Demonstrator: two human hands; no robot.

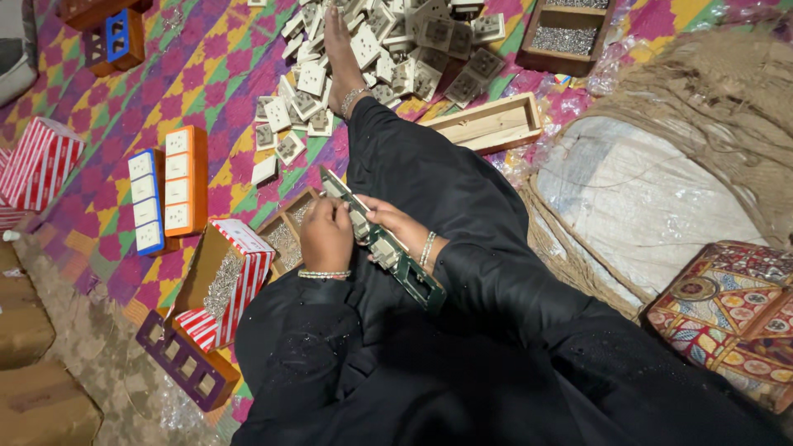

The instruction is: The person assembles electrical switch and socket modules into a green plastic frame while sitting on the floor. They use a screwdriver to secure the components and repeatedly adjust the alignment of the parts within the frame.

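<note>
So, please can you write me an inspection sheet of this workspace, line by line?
Surface: patterned mat on the floor.
Job's things: long green frame with socket modules, across the lap.
Clutter: pile of white sockets, filled orange frame and blue frame, striped box of screws, wooden trays.
Hands: left hand and right hand both grip the green frame.
Cables: nothing seen.
Surroundings: burlap sack, cardboard boxes.

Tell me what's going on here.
A person sits on a patterned mat, holding a long green frame across the lap. The right hand supports it while the left hand works at a pale socket piece on it. A heap of white socket pieces lies by the foot.
</note>
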